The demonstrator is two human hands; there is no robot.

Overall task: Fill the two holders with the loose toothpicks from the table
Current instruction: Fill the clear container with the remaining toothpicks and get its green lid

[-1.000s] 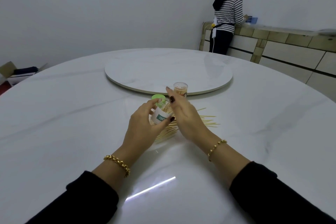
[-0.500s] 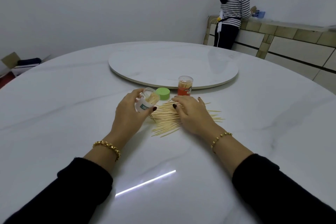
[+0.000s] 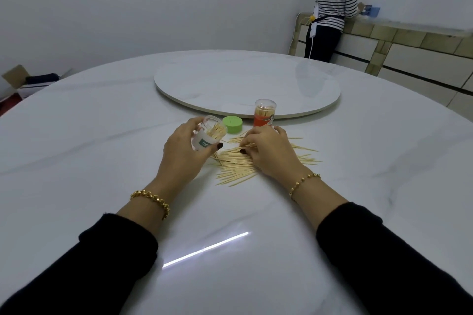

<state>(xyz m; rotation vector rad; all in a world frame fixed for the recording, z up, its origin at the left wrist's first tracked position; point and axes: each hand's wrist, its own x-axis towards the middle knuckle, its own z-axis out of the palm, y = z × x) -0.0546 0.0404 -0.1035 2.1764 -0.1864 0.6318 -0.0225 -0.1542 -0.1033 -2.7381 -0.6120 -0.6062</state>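
Where fingers grip the clear holder, toothpicks lie inside.

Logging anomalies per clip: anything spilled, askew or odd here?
The loose toothpicks lie spilled across the table under the right hand, which pinches some. The left hand holds one holder tilted and uncapped; a green lid lies nearby. Nothing damaged.

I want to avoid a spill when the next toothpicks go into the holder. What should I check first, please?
1. Left hand grips the white-label holder: ok.
2. Its mouth is open, green lid off on the table: ok.
3. Mouth tilts toward the right hand: ok.
4. Right hand pinches some loose toothpicks: ok.
5. Room left in this holder: cannot tell.
6. Orange holder stands upright: ok.
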